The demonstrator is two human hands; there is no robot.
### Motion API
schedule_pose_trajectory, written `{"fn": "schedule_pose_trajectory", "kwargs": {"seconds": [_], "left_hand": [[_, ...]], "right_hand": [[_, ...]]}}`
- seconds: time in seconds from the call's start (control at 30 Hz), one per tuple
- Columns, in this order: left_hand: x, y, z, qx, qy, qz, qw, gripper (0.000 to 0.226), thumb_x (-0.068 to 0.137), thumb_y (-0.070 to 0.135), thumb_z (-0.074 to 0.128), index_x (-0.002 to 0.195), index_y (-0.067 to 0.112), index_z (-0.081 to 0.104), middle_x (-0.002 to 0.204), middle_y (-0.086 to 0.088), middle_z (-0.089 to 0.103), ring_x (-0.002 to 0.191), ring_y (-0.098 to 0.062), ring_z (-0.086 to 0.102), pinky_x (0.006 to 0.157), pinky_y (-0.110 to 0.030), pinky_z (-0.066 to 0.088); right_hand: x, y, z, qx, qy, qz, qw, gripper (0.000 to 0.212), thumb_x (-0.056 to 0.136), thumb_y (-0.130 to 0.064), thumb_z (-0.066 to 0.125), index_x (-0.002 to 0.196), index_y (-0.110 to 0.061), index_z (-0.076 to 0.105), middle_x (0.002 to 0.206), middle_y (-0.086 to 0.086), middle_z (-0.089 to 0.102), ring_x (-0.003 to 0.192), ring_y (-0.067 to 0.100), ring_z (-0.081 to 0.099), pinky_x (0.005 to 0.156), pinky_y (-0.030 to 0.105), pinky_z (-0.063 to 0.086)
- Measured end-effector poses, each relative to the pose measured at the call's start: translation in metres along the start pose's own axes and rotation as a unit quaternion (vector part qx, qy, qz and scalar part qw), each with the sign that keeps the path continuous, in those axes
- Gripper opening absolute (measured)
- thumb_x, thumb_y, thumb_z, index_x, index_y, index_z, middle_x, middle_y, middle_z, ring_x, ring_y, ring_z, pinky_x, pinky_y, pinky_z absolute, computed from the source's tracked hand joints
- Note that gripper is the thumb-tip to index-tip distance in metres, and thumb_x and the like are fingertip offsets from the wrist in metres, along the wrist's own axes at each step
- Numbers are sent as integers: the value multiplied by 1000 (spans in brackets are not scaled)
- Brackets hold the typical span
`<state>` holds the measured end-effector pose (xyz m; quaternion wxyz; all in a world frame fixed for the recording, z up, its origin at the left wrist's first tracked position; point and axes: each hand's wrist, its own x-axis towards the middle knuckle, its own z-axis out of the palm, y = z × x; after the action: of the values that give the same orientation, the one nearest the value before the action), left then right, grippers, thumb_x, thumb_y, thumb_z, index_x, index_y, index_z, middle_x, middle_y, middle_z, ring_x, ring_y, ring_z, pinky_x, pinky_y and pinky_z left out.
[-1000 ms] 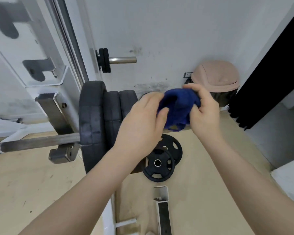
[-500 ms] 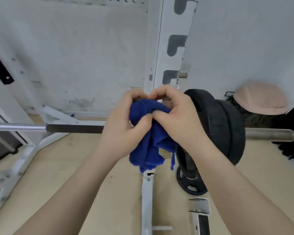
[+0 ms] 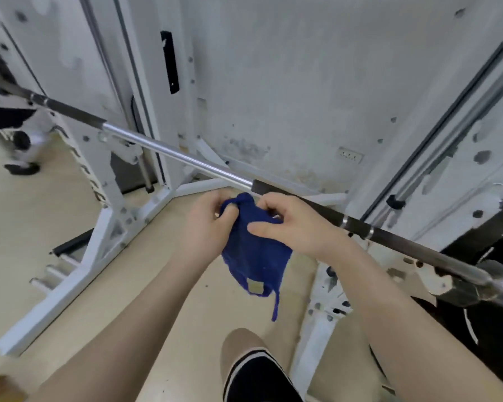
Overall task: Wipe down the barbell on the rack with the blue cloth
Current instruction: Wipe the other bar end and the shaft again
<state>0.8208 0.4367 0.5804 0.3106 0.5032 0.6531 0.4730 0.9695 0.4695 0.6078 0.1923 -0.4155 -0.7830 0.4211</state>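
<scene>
**Cloth held just short of the bar**

Since half a second ago the view has swung left; the plates are now at the right edge and the bar (image 3: 186,159) runs diagonally across the rack (image 3: 99,198); both hands hold the cloth (image 3: 254,250) just below the bar, not touching it; left hand (image 3: 206,224) fingers pinch its top edge; right hand (image 3: 294,224) fingers press its face; a tan label on the cloth is unreadable; lettering on the rack post is blurred.
</scene>
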Motion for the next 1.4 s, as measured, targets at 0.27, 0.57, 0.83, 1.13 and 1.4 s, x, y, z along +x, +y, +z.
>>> {"fn": "schedule_pose_trajectory", "kwargs": {"seconds": [0.27,0.57,0.83,1.13,1.4], "left_hand": [[73,-39,-73,-69,31,-113,991,23,90,19,40,82,15,61,81,-8,61,80,-20,54,72,-36,42],[218,-65,-164,-285,95,-276,913,23,89,30,48,74,14,54,68,-3,58,64,-16,54,60,-28,41],[312,-112,-260,-269,89,-147,948,20,91,22,45,74,17,53,76,-1,56,72,-16,51,66,-31,41],[386,-169,-345,25,-76,-55,995,26,94,27,45,71,18,53,72,-1,58,72,-18,53,70,-32,40],[461,-213,-446,240,-135,128,953,31,93,4,43,117,17,58,118,4,60,102,-14,59,87,-22,44]], "right_hand": [[125,-15,45,97,-81,10,992,33,98,-25,41,71,-18,59,80,-4,59,82,12,56,93,37,46],[316,-36,98,187,-134,45,972,18,97,-33,46,102,-23,60,98,-5,66,89,11,62,80,27,47],[429,-72,137,247,-170,51,953,36,91,-37,51,105,-6,64,102,8,67,95,22,60,93,43,44],[505,-113,182,310,47,163,936,23,98,-33,45,94,-22,65,101,2,69,101,20,62,93,36,48],[569,-179,205,437,273,169,840,29,92,-35,55,109,-12,63,105,9,66,102,26,61,92,41,48]]}}
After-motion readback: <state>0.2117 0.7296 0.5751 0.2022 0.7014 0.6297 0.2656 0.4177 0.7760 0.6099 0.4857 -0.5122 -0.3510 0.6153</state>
